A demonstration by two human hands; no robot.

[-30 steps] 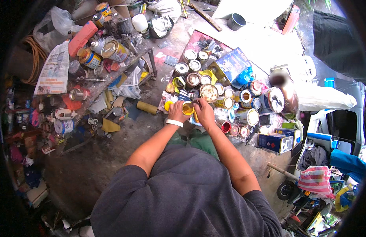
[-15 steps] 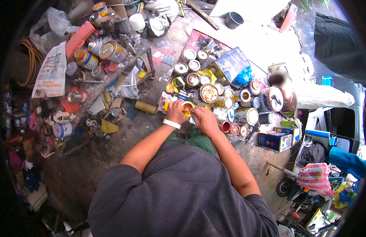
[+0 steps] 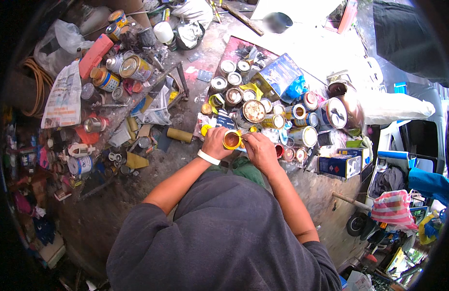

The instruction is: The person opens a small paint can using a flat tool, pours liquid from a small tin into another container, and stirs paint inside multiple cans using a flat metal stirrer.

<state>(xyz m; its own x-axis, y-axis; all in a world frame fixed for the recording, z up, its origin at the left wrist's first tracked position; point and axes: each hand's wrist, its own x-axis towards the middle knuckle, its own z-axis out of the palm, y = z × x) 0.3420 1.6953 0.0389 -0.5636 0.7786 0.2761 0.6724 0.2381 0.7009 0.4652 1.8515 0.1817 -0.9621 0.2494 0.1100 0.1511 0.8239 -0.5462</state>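
Observation:
My left hand (image 3: 216,145), with a white band at the wrist, is wrapped round a small yellow can (image 3: 231,147). Orange-brown liquid shows inside, and the can's mouth faces up toward me. At the can's right rim, my right hand (image 3: 261,151) has its fingers pinched together; what they hold is too small to make out. Just beyond my left hand lies a round yellow lid (image 3: 205,130). A large can with a stained, rusty-looking lid (image 3: 255,111) stands past both hands. Near my right knuckles is an open can with red inside (image 3: 279,151).
Several paint cans crowd the red board ahead, beside a blue rectangular tin (image 3: 281,76). To the right are a blue box (image 3: 338,166) and a brown container (image 3: 348,104). A cardboard tube (image 3: 179,135) lies left. Further left, a cluttered bench holds cans and newspaper (image 3: 63,97).
The can has come slightly nearer my body, and more of its inside shows. My right hand has shifted a little right, its fingers still by the rim. The whole view has turned slightly.

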